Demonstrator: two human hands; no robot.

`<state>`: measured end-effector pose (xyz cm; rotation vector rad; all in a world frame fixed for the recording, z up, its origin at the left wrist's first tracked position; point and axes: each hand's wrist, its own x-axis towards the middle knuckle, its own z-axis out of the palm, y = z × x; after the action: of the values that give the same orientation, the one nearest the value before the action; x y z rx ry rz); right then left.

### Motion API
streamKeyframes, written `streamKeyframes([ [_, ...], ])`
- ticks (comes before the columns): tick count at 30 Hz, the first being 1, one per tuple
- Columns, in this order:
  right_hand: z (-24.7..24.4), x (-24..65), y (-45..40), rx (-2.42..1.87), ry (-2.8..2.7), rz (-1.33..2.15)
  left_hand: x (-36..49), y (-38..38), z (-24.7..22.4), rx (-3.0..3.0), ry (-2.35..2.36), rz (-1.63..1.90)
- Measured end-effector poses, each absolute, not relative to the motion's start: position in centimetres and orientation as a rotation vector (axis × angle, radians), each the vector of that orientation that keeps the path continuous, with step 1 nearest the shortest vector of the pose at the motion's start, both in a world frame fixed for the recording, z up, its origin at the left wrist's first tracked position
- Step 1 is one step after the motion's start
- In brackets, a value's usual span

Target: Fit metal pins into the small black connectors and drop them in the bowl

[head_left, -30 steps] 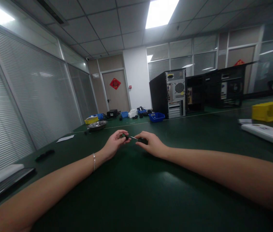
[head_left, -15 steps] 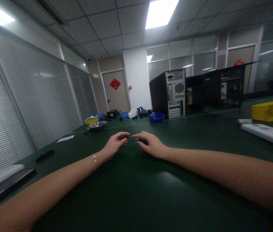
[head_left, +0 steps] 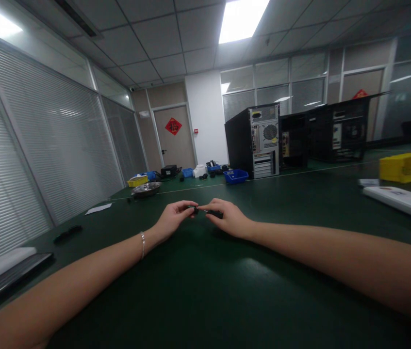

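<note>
Hands meet over a small black part

Blinds (head_left: 45, 145) line the far left, with a tray (head_left: 5, 271) and a black strip (head_left: 67, 233) on the green counter (head_left: 205, 300) below them. Left hand (head_left: 172, 220), bracelet (head_left: 141, 244) at the wrist, pinches a small black part (head_left: 192, 210) between thumb and fingertips. Just right of it, touching, the right hand (head_left: 229, 218) pinches a dark tool (head_left: 215, 214) whose thin tip reaches the part; both lie between the two hands, low over the counter. Behind stand blue bins (head_left: 236, 176) and a PC tower (head_left: 254, 140); far right, a white case (head_left: 400, 201) and yellow bin (head_left: 408, 166).
</note>
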<state>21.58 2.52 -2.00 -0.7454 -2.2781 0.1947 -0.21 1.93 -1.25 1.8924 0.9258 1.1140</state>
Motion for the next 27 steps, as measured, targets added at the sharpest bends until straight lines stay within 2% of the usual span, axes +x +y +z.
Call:
streamKeyframes([
  [10,-1.9,21.7,2.2,-0.748,-2.306,0.235,-0.3,0.9,-0.4,2.126,1.007,1.027],
  [27,-1.9,21.5,2.3,-0.634,-2.225,0.3,0.1,1.4,-1.0,1.558,0.787,1.079],
])
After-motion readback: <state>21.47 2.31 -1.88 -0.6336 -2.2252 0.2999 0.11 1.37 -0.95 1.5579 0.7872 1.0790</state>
